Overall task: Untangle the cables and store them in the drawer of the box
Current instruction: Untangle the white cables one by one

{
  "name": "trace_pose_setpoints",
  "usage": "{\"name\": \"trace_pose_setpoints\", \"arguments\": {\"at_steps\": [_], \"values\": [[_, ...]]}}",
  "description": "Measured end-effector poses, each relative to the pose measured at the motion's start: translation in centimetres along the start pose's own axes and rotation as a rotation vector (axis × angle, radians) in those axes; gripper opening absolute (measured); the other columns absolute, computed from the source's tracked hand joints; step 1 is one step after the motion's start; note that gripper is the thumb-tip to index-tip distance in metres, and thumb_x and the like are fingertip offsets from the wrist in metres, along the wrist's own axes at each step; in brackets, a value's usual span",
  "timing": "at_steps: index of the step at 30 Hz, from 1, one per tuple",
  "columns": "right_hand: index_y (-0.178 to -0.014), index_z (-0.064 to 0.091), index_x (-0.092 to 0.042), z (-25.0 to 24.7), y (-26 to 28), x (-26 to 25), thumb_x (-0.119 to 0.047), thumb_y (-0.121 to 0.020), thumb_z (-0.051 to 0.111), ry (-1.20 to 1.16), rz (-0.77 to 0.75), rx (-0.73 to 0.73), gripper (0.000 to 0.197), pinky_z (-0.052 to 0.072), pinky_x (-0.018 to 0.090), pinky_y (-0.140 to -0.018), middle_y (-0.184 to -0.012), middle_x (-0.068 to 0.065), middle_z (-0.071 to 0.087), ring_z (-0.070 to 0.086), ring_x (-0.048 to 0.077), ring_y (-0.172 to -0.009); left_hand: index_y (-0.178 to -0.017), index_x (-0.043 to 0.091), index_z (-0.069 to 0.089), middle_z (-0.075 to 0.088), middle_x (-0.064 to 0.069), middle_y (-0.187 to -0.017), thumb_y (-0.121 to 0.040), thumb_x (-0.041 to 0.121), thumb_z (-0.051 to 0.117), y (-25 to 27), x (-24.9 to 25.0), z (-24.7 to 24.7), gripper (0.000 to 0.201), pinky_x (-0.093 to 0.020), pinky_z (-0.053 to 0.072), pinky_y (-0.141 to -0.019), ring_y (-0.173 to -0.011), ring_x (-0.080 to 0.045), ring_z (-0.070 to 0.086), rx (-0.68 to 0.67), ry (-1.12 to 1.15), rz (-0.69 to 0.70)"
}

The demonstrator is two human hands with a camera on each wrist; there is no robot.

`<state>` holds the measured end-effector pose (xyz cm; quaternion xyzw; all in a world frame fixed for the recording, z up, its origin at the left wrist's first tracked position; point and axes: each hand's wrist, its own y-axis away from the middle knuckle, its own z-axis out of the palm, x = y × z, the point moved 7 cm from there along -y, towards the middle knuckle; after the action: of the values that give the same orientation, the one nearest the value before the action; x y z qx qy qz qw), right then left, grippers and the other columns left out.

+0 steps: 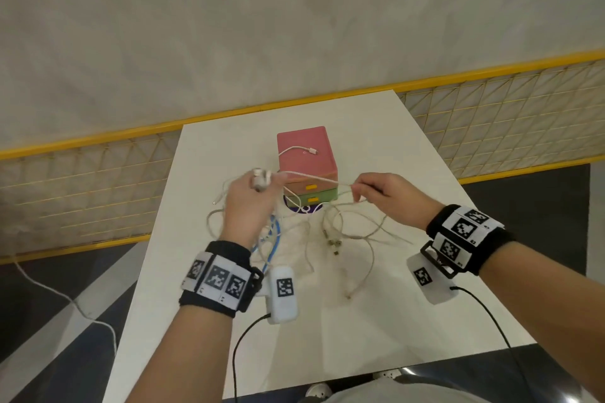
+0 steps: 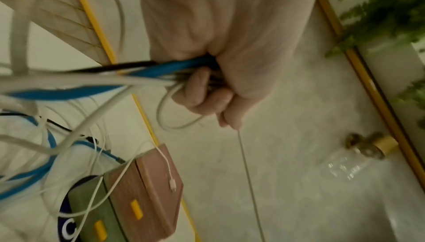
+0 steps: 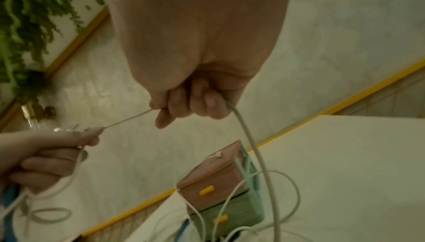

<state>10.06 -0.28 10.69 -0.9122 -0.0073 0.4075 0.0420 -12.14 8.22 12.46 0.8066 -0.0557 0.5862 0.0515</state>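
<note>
A small box (image 1: 306,154) with a pink drawer above a green one, both with yellow handles, stands mid-table; both drawers look closed. A white cable end (image 1: 312,150) lies on its top. My left hand (image 1: 252,193) grips a bundle of white and blue cables (image 2: 161,75) above the table. My right hand (image 1: 376,191) pinches a thin white cable (image 3: 128,118) stretched taut between both hands. More white cables (image 1: 347,232) and a blue cable (image 1: 273,239) lie tangled on the white table (image 1: 393,304) below my hands.
A dark round mat (image 1: 296,208) shows under the box. A yellow railing with mesh (image 1: 491,108) runs behind the table. A glass bottle (image 2: 354,164) and green plants (image 2: 391,9) appear in the wrist views. A white cord (image 1: 65,301) trails on the floor at left.
</note>
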Motion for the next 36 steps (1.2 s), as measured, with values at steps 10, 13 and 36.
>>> {"name": "trace_pose_setpoints", "arguments": {"at_steps": [10,13,36], "values": [[-0.091,0.063,-0.01,1.5,-2.3,-3.5,-0.033,-0.098,0.043,-0.021,-0.105,-0.024,0.032,0.048,0.038,-0.064,-0.074,0.01,0.062,0.053,0.023,-0.065,-0.097,0.034,0.068,0.06,0.028,-0.072,-0.085,0.033,0.073,2.1,2.2,6.4,0.014,-0.004,0.04,-0.064,-0.073,0.007,0.057,-0.314,-0.248,0.317],[-0.087,0.057,-0.006,0.5,-2.3,-3.1,-0.022,-0.101,0.041,-0.124,-0.092,-0.026,0.026,0.035,0.027,-0.06,-0.067,-0.002,0.047,0.039,0.013,-0.061,-0.074,0.029,0.058,0.058,0.011,-0.062,-0.085,0.042,0.07,0.7,2.1,4.1,0.021,-0.022,0.045,-0.057,-0.054,-0.003,0.053,-0.132,-0.107,0.224],[-0.084,0.052,-0.02,3.3,-0.1,2.9,-0.021,-0.103,0.032,0.024,0.018,-0.186,0.027,0.049,0.034,-0.083,-0.08,-0.002,0.063,0.061,0.018,-0.082,-0.091,0.02,0.061,0.054,0.01,-0.069,-0.089,0.041,0.065,-2.0,3.7,-4.3,0.021,-0.031,0.047,-0.066,-0.059,-0.006,0.049,0.395,-0.018,0.257]]}}
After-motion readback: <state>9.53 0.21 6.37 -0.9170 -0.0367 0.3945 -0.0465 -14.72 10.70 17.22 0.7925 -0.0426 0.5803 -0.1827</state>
